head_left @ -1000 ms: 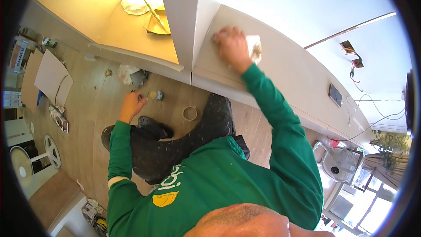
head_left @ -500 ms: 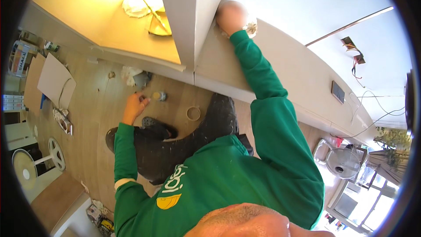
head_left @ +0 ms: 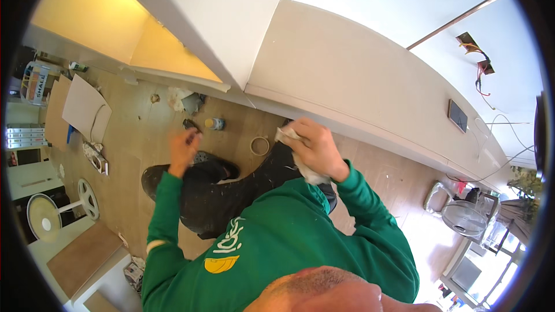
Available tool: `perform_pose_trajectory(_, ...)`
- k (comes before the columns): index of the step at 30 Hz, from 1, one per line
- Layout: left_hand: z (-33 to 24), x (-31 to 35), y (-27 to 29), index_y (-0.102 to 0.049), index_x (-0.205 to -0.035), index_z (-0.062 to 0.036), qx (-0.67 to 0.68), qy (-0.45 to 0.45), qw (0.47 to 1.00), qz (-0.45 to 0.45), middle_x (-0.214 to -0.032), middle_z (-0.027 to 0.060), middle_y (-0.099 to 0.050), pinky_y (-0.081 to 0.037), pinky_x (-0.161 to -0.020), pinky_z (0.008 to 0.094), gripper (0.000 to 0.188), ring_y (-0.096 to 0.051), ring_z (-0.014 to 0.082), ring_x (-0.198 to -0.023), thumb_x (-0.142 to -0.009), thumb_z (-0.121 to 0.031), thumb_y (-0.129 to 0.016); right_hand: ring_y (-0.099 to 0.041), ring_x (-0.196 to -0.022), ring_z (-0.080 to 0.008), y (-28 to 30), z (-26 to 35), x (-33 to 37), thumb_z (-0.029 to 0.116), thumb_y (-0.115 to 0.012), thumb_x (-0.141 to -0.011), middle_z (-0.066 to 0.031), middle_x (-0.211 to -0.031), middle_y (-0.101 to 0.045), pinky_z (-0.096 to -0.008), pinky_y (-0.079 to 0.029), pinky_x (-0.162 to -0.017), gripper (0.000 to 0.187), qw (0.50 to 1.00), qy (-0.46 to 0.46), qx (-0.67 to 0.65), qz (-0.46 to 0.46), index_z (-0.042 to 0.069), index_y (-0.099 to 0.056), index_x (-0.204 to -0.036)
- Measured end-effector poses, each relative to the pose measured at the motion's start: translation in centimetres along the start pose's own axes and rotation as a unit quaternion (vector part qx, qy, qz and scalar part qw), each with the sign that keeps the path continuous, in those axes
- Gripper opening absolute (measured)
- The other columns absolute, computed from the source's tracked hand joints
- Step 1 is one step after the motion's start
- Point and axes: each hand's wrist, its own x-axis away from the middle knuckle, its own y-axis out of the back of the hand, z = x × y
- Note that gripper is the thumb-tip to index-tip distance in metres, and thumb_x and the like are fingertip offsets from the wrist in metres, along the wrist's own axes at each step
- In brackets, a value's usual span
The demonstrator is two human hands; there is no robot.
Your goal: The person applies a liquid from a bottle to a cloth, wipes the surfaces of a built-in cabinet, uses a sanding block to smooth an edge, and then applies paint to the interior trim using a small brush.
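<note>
My right hand (head_left: 315, 147) is closed round a crumpled whitish rag (head_left: 310, 171), held over my dark trouser leg just in front of the ledge. Part of the cloth pokes out past the thumb and more hangs below the palm. My left hand (head_left: 184, 149) hovers over the floor, its fingers curled and slightly blurred. A small dark thing (head_left: 190, 125) shows by those fingertips; whether it is held or lies behind them is unclear. Close by stands a small jar (head_left: 214, 123) with a yellowish top. A pale ring like a tape roll (head_left: 259, 145) lies between my legs.
A long cream ledge (head_left: 347, 60) runs along the white wall, bearing a dark phone-like slab (head_left: 457, 116). Wires (head_left: 478, 58) hang from a wall opening. A yellow-lit niche (head_left: 104, 17) is at far left. Crumpled paper (head_left: 178, 98), boards (head_left: 84, 107) and a white fan (head_left: 45, 216) occupy the left side.
My right hand has come back from the ledge's far corner toward my body with the rag. My left hand has shifted slightly down. The view has turned, so the lit niche shows less.
</note>
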Motion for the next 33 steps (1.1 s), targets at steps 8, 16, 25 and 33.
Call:
perform_pose_trajectory(8,-23.7,-1.7,-2.0,-0.062,-0.119,0.0063,0.022,-0.258,0.965,-0.035,-0.112,0.0215,-0.066,-0.054,-0.085,0.0359,0.038,-0.067,0.0351,-0.098,-0.084,-0.005,-0.074,-0.064,-0.084,-0.0163,-1.2,-5.6,2.3,0.018,-0.070,-0.093,-0.0102,-0.089,-0.068,-0.0314,-0.051,-0.073,0.020,0.939,-0.108,-0.288,0.153,0.001,-0.072,-0.103)
perform_pose_trajectory(16,-29.9,-17.0,-12.2,-0.036,-0.142,0.0162,-0.192,-0.214,0.957,0.042,-0.149,0.0350,-0.035,-0.028,-0.117,0.0477,0.087,-0.033,0.0459,-0.141,-0.092,-0.051,-0.063,-0.053,-0.073,-0.0100,-1.2,-10.1,1.0,0.026,-0.069,-0.095,-0.0045,-0.077,-0.061,-0.0291,-0.044,-0.065,0.026,0.916,-0.182,-0.309,0.183,-0.001,-0.069,-0.098)
perform_pose_trajectory(25,-37.8,-16.5,-22.8,-0.043,-0.141,0.0094,-0.030,-0.425,0.888,0.173,-0.147,0.0317,-0.040,-0.026,-0.118,0.0492,0.089,-0.035,0.0442,-0.140,-0.091,-0.063,-0.056,-0.058,-0.072,-0.0130,-1.8,-11.3,2.6,0.024,-0.065,-0.094,-0.0096,-0.081,-0.067,-0.0303,-0.049,-0.069,0.027,0.901,-0.240,-0.335,0.134,-0.002,-0.070,-0.099)
perform_pose_trajectory(33,-30.3,-16.8,-11.7,-0.054,-0.135,0.0025,-0.111,-0.350,0.928,0.059,-0.138,0.0261,-0.053,-0.041,-0.108,0.0466,0.063,-0.050,0.0424,-0.129,-0.086,-0.031,-0.075,-0.059,-0.079,-0.0123,1.1,-8.6,4.6,0.010,-0.052,-0.090,-0.0045,-0.090,-0.067,-0.0272,-0.046,-0.076,0.022,0.795,-0.335,-0.503,0.041,-0.003,-0.068,-0.096)
